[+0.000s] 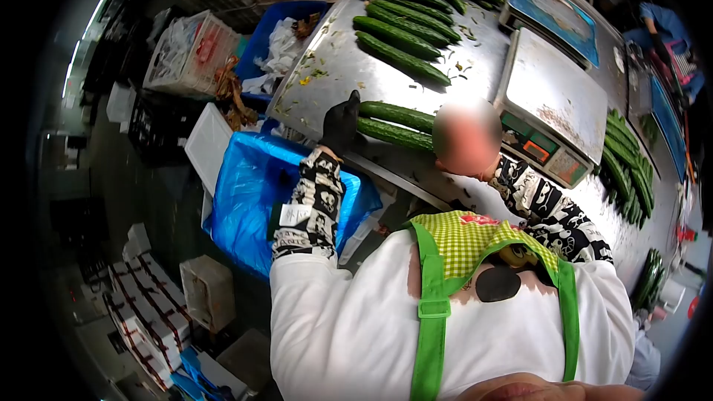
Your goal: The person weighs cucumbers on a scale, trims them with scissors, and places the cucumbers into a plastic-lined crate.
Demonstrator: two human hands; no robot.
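Mostly, the working space is taken up by a metal table [334,67], beside which a bin lined with a blue bag [245,200] is placed. On the table a scale [553,82] is set, and a row of cucumbers [397,37] is laid out farther off. Nearer, two cucumbers [397,113] are laid side by side between the hands. Their ends are met by the black-gloved left hand [340,122], one finger stretched upward; whether they are gripped cannot be told. The right hand [468,137] is blurred over, so its state cannot be told.
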